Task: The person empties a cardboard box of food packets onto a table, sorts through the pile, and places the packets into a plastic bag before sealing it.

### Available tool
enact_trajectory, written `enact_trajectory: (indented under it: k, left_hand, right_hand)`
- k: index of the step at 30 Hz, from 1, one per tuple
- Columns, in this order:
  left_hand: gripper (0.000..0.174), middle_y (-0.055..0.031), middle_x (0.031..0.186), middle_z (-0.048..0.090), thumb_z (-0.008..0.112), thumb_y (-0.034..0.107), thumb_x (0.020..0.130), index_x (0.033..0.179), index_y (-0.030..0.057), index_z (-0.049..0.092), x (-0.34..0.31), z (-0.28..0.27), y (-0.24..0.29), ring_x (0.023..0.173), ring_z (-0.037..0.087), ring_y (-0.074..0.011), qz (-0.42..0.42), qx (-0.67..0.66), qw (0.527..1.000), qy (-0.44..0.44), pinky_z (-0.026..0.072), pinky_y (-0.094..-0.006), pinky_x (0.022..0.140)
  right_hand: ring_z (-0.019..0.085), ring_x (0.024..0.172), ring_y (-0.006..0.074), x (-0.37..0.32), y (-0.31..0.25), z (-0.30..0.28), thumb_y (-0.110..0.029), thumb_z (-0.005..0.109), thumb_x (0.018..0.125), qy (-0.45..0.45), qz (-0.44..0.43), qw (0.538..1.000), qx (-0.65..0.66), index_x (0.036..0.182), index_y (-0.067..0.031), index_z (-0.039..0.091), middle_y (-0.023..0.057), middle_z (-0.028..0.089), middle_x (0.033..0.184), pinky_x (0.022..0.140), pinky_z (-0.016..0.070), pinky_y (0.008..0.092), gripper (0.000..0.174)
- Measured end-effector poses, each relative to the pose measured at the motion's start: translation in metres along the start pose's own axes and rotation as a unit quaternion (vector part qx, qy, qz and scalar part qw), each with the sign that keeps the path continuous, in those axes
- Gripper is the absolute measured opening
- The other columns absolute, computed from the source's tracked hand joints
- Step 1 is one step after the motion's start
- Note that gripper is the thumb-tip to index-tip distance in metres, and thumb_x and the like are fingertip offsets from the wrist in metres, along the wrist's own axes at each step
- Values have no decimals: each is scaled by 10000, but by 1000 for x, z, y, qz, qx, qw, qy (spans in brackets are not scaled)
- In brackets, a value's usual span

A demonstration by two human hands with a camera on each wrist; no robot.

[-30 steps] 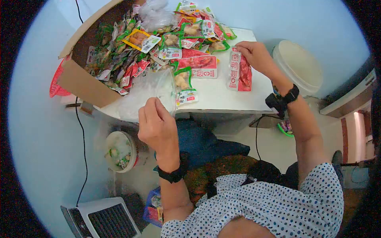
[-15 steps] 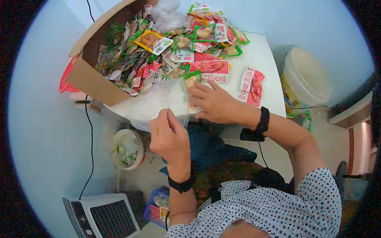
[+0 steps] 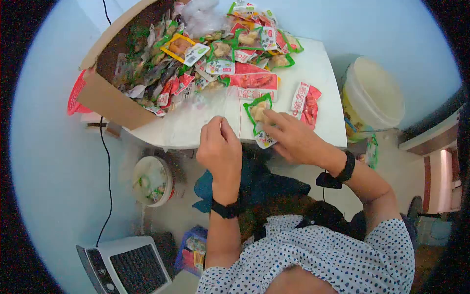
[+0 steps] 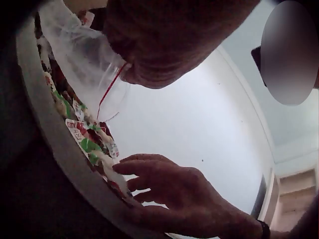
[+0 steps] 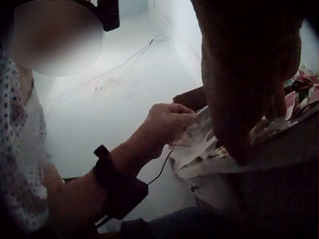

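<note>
My left hand (image 3: pixel 220 149) pinches the rim of a clear plastic bag (image 3: pixel 200 115), which spreads over the table's front left. A red line (image 4: pixel 108 93) runs along the bag's edge in the left wrist view. To its right, my right hand (image 3: pixel 301 139) grips the lower end of a green-edged food packet (image 3: pixel 258 110) with pale pieces inside, at the table's front edge. In the right wrist view my right hand (image 5: pixel 244 74) is a dark shape that hides most of the packet. A red and white food packet (image 3: pixel 306 104) lies flat beyond the right hand.
A pile of food packets (image 3: pixel 223 51) spills from a cardboard box (image 3: pixel 115 103) onto the white table (image 3: pixel 328 73). A large red packet (image 3: pixel 252 81) lies in front of the pile. White buckets (image 3: pixel 374 93) stand right and lower left. A heater-like appliance (image 3: pixel 125 264) sits on the floor.
My right hand let go of the red and white packet on the table, crossed left to the green-edged packet and drew it right, away from the bag. The left hand keeps its pinch.
</note>
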State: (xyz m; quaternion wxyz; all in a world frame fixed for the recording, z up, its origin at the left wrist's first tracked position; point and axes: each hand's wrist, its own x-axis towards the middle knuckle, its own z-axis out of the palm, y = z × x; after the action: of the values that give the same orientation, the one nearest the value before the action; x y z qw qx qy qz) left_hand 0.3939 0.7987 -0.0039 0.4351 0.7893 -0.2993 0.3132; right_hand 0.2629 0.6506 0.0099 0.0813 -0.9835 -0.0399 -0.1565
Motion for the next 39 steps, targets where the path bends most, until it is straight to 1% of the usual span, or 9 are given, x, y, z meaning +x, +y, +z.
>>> enact_trajectory:
  k: [7, 10, 13, 19, 22, 25, 31, 37, 39]
  left_hand:
    - [59, -103, 773, 630, 644, 70, 842, 900, 63, 637, 3, 7, 4, 645, 617, -291, 4, -11, 999, -32, 484, -383, 556]
    - [59, -98, 773, 621, 639, 60, 841, 897, 72, 627, 3, 8, 2, 662, 615, -309, 6, -6, 999, -41, 481, -396, 550]
    - [61, -97, 778, 627, 641, 61, 838, 897, 71, 631, 1, 10, -1, 671, 618, -309, 7, -4, 999, -43, 484, -400, 558]
    - [65, -98, 787, 633, 650, 64, 827, 890, 72, 635, 1, 14, -7, 679, 622, -303, 8, 1, 999, -46, 488, -399, 566]
    - [77, -98, 794, 655, 665, 73, 824, 900, 61, 658, 3, 15, -9, 640, 631, -260, 12, 4, 999, -47, 495, -361, 565]
    - [92, -97, 806, 666, 668, 82, 827, 916, 58, 669, 2, 13, -6, 630, 639, -235, 5, 3, 998, -65, 502, -343, 573]
    - [81, -89, 784, 650, 659, 95, 831, 905, 61, 659, 1, 11, -3, 640, 629, -242, -1, 0, 998, -65, 495, -361, 578]
    - [71, -68, 738, 609, 674, 80, 801, 865, 79, 646, 0, 12, -7, 656, 604, -244, 15, -7, 999, -48, 473, -375, 562]
    - [87, -76, 763, 600, 678, 63, 787, 864, 76, 639, 2, 11, -4, 699, 595, -261, 13, -21, 998, -50, 472, -383, 590]
  right_hand:
    - [521, 1108, 360, -2, -5, 22, -47, 727, 666, 12, 46, 994, -103, 1062, -14, 499, 195, 452, 1310, 913, 451, 434, 458]
    - [553, 980, 326, -2, -1, 20, -75, 611, 750, 77, 1, 992, -104, 1036, -8, 520, 170, 513, 1171, 845, 471, 433, 308]
    - [550, 1028, 357, -5, 1, 13, -35, 608, 735, 83, 13, 996, 11, 1046, -11, 523, 172, 516, 1183, 891, 463, 459, 323]
    - [504, 1161, 402, -13, 5, -8, -31, 627, 715, 55, 22, 994, -91, 1113, -30, 562, 181, 522, 1224, 981, 423, 492, 404]
    - [466, 1222, 396, -23, 8, -11, -101, 654, 719, 29, 67, 997, 33, 1091, -14, 593, 188, 534, 1201, 1013, 396, 501, 387]
    - [492, 1176, 376, -14, 2, -11, -100, 714, 703, 133, 164, 977, 15, 1045, -25, 605, 202, 549, 1239, 1000, 401, 441, 367]
    - [525, 1004, 349, 5, 1, -5, -289, 766, 707, 19, 219, 968, -124, 1003, 13, 596, 177, 579, 1091, 895, 405, 439, 456]
    - [634, 801, 281, 10, 4, -12, -144, 773, 708, 95, 327, 933, 119, 902, -39, 597, 130, 642, 851, 677, 488, 367, 282]
    - [638, 718, 215, 8, 9, -6, -106, 747, 729, 175, 291, 915, 216, 880, -46, 597, 102, 644, 795, 612, 485, 331, 221]
